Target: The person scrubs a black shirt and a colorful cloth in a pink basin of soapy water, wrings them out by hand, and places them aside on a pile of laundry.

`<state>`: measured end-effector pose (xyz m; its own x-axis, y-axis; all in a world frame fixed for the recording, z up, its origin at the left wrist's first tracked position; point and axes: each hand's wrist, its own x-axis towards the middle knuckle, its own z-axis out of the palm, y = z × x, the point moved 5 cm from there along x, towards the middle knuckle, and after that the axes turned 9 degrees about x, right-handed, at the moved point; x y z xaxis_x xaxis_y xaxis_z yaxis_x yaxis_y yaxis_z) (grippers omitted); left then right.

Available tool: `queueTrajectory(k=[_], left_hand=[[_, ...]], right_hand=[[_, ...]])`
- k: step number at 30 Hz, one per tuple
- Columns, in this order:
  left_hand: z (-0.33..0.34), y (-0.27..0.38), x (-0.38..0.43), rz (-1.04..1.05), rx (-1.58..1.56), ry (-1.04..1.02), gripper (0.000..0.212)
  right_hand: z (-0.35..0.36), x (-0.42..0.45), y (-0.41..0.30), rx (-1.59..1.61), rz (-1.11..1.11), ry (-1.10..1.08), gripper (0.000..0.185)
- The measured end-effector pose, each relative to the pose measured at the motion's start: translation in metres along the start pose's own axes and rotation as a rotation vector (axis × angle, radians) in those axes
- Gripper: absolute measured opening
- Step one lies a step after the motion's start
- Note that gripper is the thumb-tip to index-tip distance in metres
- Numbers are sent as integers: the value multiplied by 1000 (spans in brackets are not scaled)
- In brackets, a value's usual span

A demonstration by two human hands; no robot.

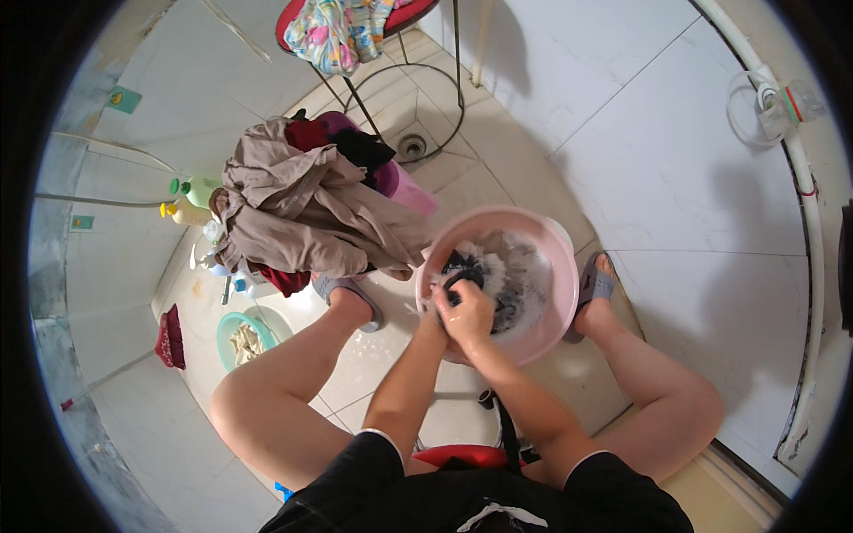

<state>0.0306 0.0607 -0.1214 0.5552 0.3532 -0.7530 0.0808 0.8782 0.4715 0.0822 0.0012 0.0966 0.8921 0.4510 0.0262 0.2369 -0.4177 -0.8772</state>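
A pink plastic basin [566, 280] stands on the floor between my feet, with foamy water [533, 266] and dark wet cloth in it. At its left side, my right hand [472, 314] is curled around a bunched black cloth [468, 275]. My left hand [436, 301] is pressed against the right one at the basin's near left rim. Most of that left hand is hidden behind the right, so its grip is unclear. White suds cling to the fingers and to the cloth around them.
Left of the basin, a pink bucket [408, 190] is heaped with clothes, a beige garment [300, 206] draping over it. Bottles [203, 192] line the left wall. A teal basin [226, 343] holds pale cloth. Beyond are a floor drain [412, 145] and a red-seated stool [406, 14] bearing patterned clothing.
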Motion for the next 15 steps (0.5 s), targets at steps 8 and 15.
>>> queueTrajectory(k=[8,15], left_hand=[[75,47,-82,126,897,336,63],[75,16,-74,363,1723,238,62]], right_hand=[[-52,68,96,-405,14,123,25],[-1,-16,158,-649,47,-209,46]])
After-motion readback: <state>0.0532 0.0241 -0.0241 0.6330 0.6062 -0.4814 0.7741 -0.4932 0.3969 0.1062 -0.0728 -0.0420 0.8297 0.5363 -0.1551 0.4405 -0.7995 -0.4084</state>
